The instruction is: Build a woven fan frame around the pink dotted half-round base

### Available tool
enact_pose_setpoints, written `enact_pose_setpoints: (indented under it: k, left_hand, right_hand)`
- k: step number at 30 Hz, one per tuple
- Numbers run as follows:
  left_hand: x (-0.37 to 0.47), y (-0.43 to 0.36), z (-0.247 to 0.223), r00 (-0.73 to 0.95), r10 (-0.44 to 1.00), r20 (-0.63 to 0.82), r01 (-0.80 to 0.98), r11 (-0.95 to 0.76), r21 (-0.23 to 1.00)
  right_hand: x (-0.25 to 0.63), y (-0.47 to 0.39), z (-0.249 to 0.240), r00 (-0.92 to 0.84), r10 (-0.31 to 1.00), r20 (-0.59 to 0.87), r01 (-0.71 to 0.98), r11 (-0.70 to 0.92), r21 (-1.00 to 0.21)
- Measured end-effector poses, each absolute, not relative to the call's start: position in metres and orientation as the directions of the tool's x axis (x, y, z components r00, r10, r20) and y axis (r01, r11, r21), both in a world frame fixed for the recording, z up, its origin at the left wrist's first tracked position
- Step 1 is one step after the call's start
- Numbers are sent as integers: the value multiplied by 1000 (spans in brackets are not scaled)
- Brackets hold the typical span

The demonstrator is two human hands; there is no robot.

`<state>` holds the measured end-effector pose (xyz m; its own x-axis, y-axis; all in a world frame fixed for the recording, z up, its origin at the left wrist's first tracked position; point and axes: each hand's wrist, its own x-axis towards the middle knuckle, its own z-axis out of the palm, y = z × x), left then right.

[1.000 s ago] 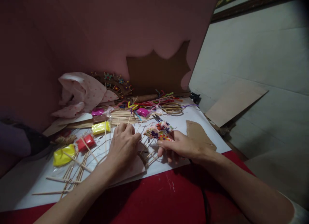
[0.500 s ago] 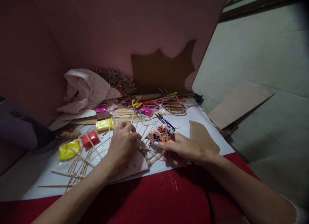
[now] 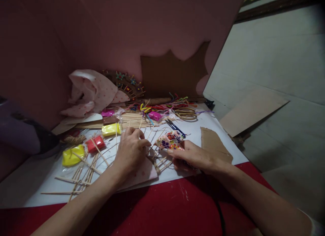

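Because the right fingers [image 3: 175, 153] clamp a floral object [image 3: 165, 143] just beside the left fingers [image 3: 145, 142], whose grip I cannot tell, a slip could jostle the sticks [image 3: 166, 166] between them

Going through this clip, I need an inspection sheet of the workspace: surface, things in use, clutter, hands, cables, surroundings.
Surface: white sheet with red covering along the near edge.
Things in use: floral-patterned object; dotted piece lying flat, partly hidden.
Clutter: yellow packet and red packet to the left, loose sticks nearby; snips just beyond the floral-patterned object.
Hands: right hand grips the floral-patterned object; left hand is over the dotted piece, its fingertips' contact hidden.
Cables: black cord over the red covering; its ends cannot be traced.
Surroundings: pink backdrop behind, cut cardboard standing before it.
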<state>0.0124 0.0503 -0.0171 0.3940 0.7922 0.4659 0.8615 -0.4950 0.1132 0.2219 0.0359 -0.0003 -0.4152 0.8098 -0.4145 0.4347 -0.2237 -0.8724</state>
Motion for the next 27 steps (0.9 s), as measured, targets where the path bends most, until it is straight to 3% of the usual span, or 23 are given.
enact_pose_setpoints:
  k: [27]
  left_hand:
    - [12,50,-20,391,793,467,857,-499,128]
  right_hand:
    - [220,35,2,-383,825,-415,437,-235,-868]
